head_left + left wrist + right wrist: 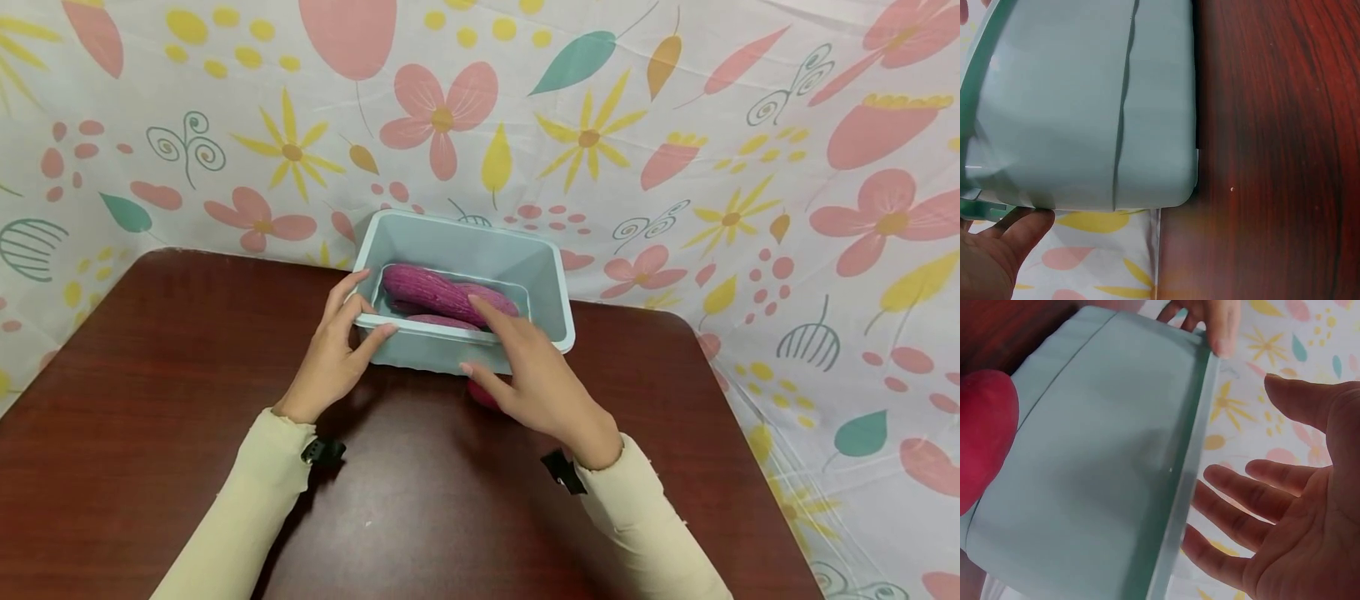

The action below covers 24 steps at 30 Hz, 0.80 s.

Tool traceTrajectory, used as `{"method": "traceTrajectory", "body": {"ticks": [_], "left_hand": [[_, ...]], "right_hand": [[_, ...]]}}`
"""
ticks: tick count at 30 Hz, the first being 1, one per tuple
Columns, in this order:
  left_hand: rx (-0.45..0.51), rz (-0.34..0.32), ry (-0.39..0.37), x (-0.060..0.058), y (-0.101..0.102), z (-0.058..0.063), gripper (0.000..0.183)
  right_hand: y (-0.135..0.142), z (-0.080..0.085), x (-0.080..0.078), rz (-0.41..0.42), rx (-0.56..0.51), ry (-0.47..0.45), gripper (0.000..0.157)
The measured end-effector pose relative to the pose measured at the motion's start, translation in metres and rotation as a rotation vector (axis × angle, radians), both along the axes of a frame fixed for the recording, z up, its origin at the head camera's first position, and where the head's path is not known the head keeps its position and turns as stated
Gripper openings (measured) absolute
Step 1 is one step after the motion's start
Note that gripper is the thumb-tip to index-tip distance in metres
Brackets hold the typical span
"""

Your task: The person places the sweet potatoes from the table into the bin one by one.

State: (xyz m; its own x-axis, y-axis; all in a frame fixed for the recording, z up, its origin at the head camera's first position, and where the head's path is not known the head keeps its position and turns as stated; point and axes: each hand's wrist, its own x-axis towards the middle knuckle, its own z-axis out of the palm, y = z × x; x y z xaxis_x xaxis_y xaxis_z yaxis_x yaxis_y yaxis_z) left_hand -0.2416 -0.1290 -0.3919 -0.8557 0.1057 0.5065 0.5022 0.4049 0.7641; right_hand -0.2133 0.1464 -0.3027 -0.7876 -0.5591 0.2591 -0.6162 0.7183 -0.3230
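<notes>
A pale blue-green plastic bin [423, 352] stands at the back of the table, holding several long purple vegetables [423, 287] with ridged skin, like sweet potatoes. My left hand [326, 358] grips its front left corner, thumb on the front rim and fingers along the left rim. Over the front rim, at the right, reaches my right hand [543, 387], fingers spread and holding nothing. Its fingertips overlap the vegetables in the head view. Below that hand, in front of the bin, lies a smooth red rounded thing [985, 437], mostly covered by the hand in the head view.
The dark reddish-brown table [390, 500] has a glossy wood-grain top. Directly behind the bin hangs a white cloth [510, 108] printed with flowers and leaves, which also runs down the right side. Black straps [324, 452] are on both wrists.
</notes>
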Motion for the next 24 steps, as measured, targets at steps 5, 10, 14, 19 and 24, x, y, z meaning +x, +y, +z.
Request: {"method": "traceTrajectory", "body": {"ticks": [5, 10, 14, 19, 24], "left_hand": [[-0.006, 0.003, 0.004, 0.0, 0.0, 0.0, 0.02], [-0.004, 0.007, 0.003, 0.0, 0.001, -0.001, 0.021], [-0.006, 0.009, 0.009, 0.0, 0.001, -0.001, 0.021], [-0.01, 0.008, 0.015, 0.0, 0.001, 0.0, 0.02], [-0.006, 0.006, 0.01, 0.0, 0.001, 0.001, 0.019]], "right_hand": [[0.003, 0.0, 0.014, -0.01, 0.0, 0.021, 0.081], [0.006, -0.005, 0.026, -0.014, -0.016, 0.043, 0.078], [0.01, -0.012, 0.032, -0.032, -0.027, 0.042, 0.074], [0.016, -0.022, 0.035, -0.036, -0.047, 0.025, 0.067], [0.021, -0.033, 0.034, -0.032, -0.072, 0.025, 0.059]]}}
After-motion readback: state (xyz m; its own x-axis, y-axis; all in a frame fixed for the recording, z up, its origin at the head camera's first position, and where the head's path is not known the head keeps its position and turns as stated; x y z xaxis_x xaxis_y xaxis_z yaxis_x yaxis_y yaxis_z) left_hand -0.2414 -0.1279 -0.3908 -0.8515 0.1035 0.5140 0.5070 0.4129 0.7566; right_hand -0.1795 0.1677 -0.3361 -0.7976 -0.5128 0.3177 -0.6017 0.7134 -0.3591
